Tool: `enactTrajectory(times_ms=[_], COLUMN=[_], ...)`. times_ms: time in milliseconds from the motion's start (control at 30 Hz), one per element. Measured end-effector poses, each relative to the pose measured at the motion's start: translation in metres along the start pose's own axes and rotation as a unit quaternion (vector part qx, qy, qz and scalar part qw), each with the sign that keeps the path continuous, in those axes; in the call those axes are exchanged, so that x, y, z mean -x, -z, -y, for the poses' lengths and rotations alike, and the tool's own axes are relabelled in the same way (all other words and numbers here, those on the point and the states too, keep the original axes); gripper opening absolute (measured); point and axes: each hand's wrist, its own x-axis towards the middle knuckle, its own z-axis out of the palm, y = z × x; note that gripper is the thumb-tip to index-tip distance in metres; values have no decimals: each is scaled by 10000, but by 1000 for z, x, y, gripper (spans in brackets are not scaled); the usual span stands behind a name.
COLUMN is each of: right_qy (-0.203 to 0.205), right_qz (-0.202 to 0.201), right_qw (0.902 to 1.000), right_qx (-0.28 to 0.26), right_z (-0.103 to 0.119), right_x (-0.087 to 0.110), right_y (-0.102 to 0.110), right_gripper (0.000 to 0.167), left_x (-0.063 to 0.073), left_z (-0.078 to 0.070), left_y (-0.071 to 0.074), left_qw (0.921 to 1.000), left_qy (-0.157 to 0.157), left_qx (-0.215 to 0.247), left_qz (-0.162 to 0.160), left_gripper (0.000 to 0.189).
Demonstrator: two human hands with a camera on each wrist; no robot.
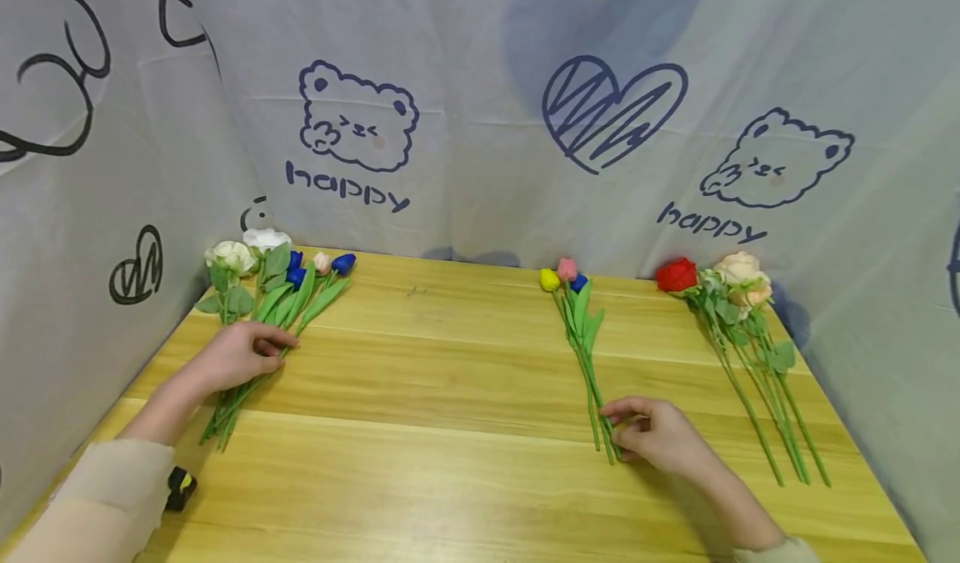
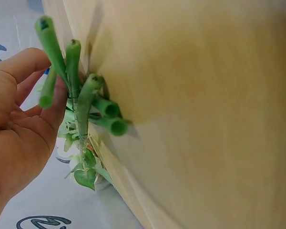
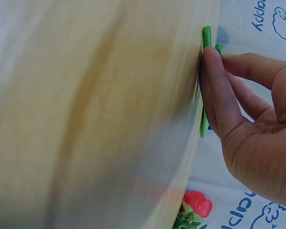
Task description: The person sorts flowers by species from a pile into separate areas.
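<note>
On the left of the table, in the head view, white roses lie beside blue and pink tulips. My left hand is over their stems, thumb and fingers pinching tulip stems. In the left wrist view, cut green stem ends stick out past the fingers of that hand. Right of centre lie a yellow, a pink and a blue tulip, heads toward the back. My right hand pinches their stems near the lower ends. Two stem tips show above its fingertips in the right wrist view.
A red rose and peach roses lie at the right, stems toward the front. Printed cloth hangs behind and beside the wooden table. A small black and yellow object sits by the left sleeve.
</note>
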Motion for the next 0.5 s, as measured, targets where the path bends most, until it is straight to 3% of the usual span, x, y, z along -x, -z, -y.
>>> enactTrajectory(times_ms=[500], right_qy=[63], right_qz=[54], right_qw=[10000], right_qx=[33], right_z=[-3], right_x=[-1], right_y=[0], right_gripper=[37], left_x=[2], left_z=[-2], left_y=[5], left_qw=[9997], left_qy=[151], left_qx=[31], left_qz=[184], left_gripper=[27])
